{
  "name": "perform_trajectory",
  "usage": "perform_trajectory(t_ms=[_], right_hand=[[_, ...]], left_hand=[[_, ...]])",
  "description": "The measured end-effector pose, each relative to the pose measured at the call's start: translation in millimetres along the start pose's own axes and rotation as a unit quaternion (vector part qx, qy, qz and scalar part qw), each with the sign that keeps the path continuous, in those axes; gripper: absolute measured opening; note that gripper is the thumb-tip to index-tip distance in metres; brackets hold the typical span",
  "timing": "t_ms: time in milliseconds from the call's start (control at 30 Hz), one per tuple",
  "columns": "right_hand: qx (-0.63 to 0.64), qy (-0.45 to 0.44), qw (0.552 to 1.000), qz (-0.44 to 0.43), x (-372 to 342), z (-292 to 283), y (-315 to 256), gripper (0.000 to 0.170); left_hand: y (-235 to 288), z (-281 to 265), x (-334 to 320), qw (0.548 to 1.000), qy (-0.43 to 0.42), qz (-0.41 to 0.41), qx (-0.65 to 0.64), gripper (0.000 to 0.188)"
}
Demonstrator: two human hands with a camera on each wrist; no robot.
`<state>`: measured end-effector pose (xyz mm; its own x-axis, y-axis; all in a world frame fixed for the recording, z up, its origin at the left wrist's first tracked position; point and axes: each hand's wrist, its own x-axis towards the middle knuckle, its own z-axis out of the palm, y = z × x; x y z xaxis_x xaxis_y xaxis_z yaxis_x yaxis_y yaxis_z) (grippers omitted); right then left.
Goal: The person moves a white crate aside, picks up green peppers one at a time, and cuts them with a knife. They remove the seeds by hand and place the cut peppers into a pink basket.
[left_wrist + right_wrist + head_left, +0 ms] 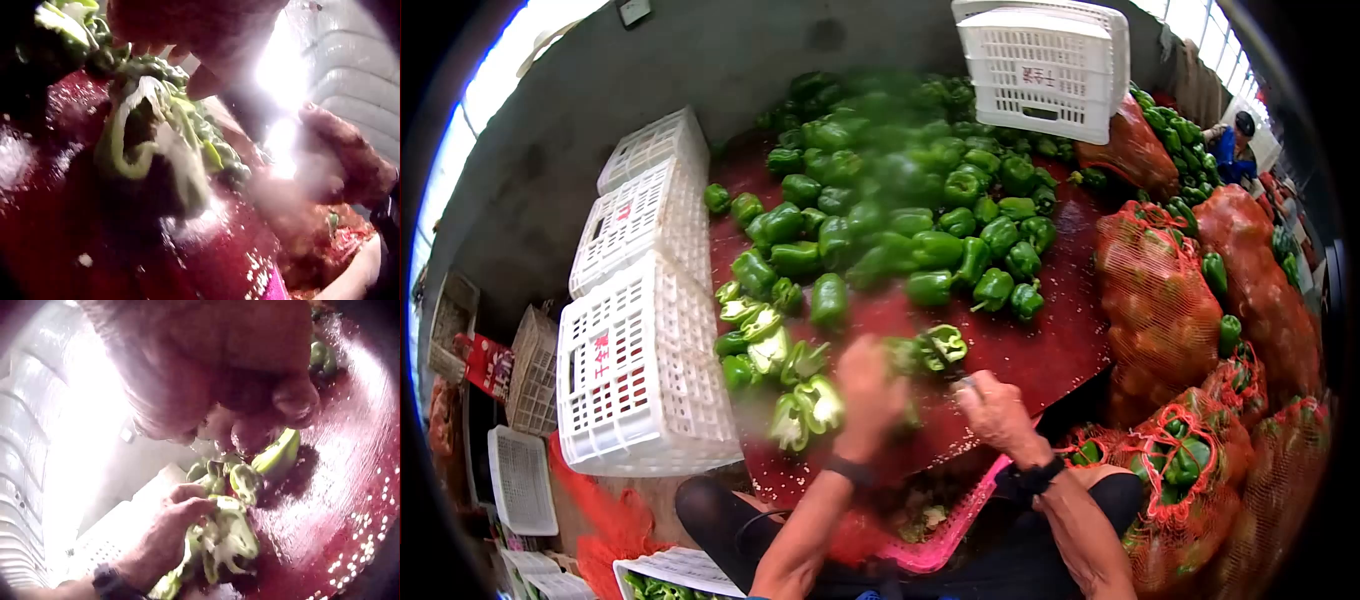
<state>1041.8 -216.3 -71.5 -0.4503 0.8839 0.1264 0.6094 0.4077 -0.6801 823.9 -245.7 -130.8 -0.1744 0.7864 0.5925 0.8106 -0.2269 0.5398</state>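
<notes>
Head view: right hand (1000, 412) grips a dark tool (953, 373) beside a cut pepper (946, 344); left hand (870, 388) blurred near pepper halves (824, 402), its hold I cannot tell.

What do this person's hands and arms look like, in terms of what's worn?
The left hand and right hand have no gloves. Each wrist wears a dark band; the visible forearms show no sleeves.

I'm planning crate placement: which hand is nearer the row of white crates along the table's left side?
Left. The left hand is right of the white crates, with cut peppers between; the right hand is farther right, near the front of the table.
</notes>
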Motion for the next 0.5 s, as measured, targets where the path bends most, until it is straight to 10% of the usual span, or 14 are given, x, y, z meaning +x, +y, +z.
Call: perform_trajectory(t_ms=[167,367,500], right_hand=[[-0.127,0.045,0.991,0.019,-6.5,3.6,53.6,0.025],[-0.041,-0.002,0.996,0.081,-14.2,37.2,41.8,0.023],[-0.041,-0.045,0.997,-0.05,-6.2,39.5,40.4,0.025]], left_hand=[[39.1,24.5,-9.6,0.984,-0.157,0.049,0.067,0.071],[-27.4,25.3,-6.9,0.983,-0.063,0.041,0.166,0.031],[-54.6,-3.9,23.9,0.981,-0.028,0.06,0.18,0.028]])
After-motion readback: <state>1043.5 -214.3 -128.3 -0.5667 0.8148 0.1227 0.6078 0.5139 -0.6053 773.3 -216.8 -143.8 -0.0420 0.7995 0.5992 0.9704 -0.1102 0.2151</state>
